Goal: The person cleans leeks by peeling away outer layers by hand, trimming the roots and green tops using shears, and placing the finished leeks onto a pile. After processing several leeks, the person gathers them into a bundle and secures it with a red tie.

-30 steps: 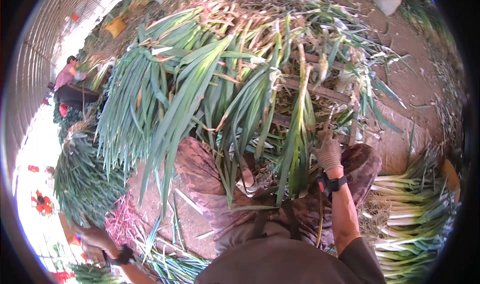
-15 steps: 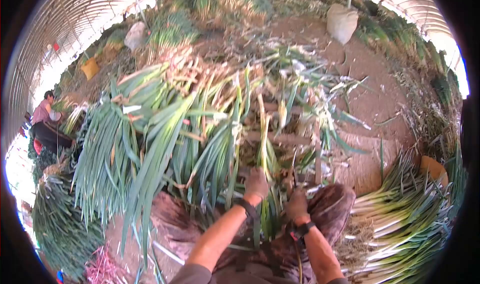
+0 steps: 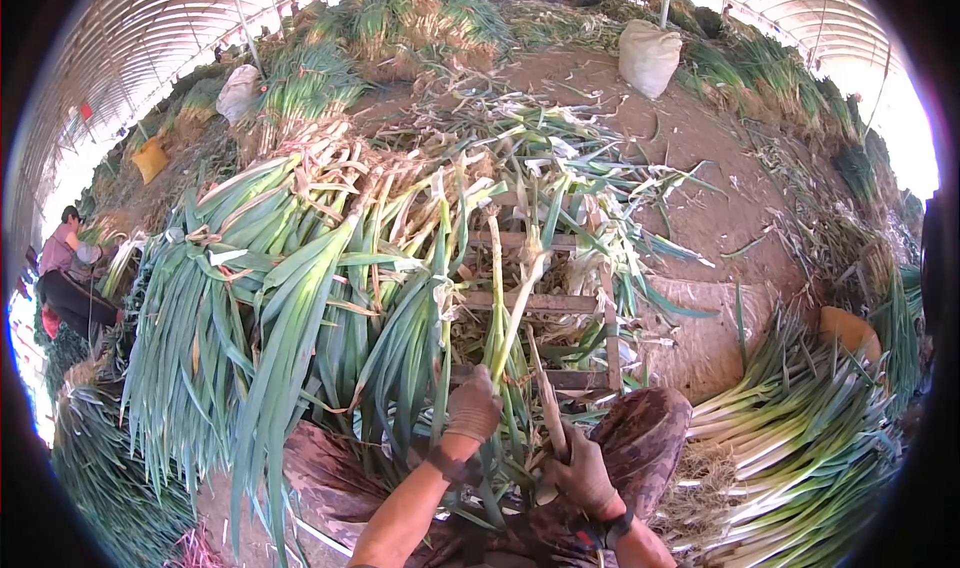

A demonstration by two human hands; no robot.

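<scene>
My gloved left hand (image 3: 474, 408) is closed around green onion stalks (image 3: 518, 306), whose pale root ends point away from me and whose green leaves trail toward my lap. Just to the right, my gloved right hand (image 3: 585, 476) grips a long, slim, tapered tan piece (image 3: 548, 403) with a dark edge, its tip angled up beside the stalks; I cannot tell what it is. A large heap of green onions (image 3: 300, 258) droops its leaves toward me on the left. Beneath the stalks shows a wooden slatted frame (image 3: 570, 303) strewn with peelings.
Cleaned green onions (image 3: 790, 438) lie piled on my right, by a yellow sack (image 3: 850, 330). Another bundle (image 3: 110, 458) lies at the lower left. Farther off, a person (image 3: 72, 268) bends at the left, and a white sack (image 3: 650, 58) stands by a pole.
The view has shifted slightly. My left hand has tilted the stalks to the right, and the root ends now spread apart. The slim piece in my right hand now shows more fully.
</scene>
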